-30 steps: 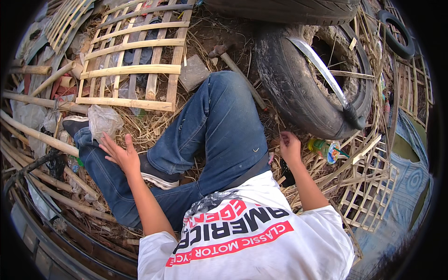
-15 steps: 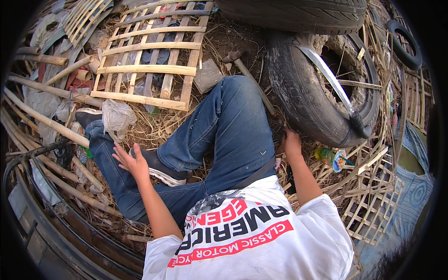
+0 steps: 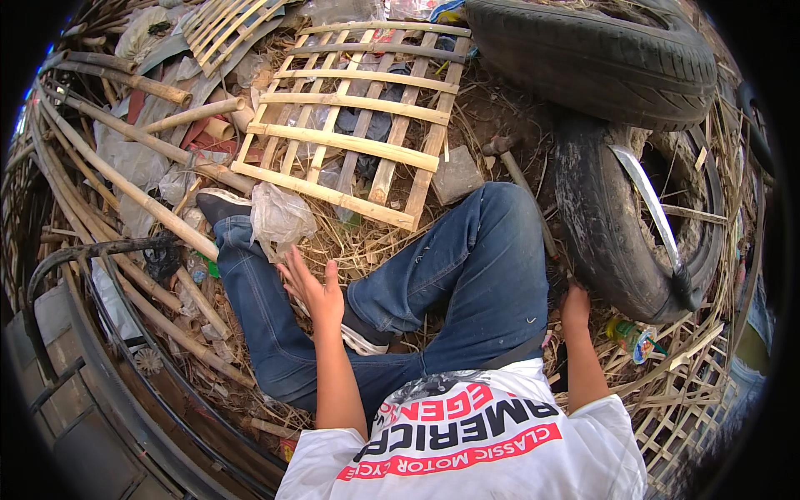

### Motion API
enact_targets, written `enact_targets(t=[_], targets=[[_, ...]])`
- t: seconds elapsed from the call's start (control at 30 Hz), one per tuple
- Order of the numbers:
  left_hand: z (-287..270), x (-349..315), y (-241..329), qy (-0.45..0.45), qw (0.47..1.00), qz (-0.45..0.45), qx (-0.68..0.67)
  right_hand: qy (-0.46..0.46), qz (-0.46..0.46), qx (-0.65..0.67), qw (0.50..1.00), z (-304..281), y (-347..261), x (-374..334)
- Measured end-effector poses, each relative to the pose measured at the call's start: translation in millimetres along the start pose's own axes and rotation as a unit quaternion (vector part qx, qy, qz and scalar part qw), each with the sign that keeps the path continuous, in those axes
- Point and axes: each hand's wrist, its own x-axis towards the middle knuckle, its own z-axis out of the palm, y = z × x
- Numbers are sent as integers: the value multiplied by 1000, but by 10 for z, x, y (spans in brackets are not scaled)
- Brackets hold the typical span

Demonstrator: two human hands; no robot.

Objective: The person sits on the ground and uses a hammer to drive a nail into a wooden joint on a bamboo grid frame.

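My left hand is raised above my left shin, fingers spread, with nothing in it. Just beyond its fingertips lies a crumpled whitish plastic bag by my shoe. On the other side of my bent knee, my right hand reaches down to the ground beside a worn tyre. Its fingers are in dark shadow, so any hold is hidden. A hammer with a wooden handle lies between my knee and that tyre. A long-bladed knife with a dark handle rests across the tyre.
A woven bamboo-strip panel lies ahead, next to a flat grey block. Bamboo poles crowd the left, above a dark metal frame. Another tyre stands at the back right. A plastic cup lies near my right forearm.
The view has swung left, so the whole scene sits farther right and lower. My left hand stays raised with fingers spread, and my right hand stays low beside the tyre.
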Motion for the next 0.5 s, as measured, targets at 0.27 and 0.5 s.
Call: enact_targets(t=[0.27, 0.5], targets=[[128, 146, 16, -5, 1000, 28, -1, 65, -53, 3, 996, 104, 111, -52], [301, 381, 786, -49, 985, 167, 1, 114, -48, 291, 949, -512, -758, -47]])
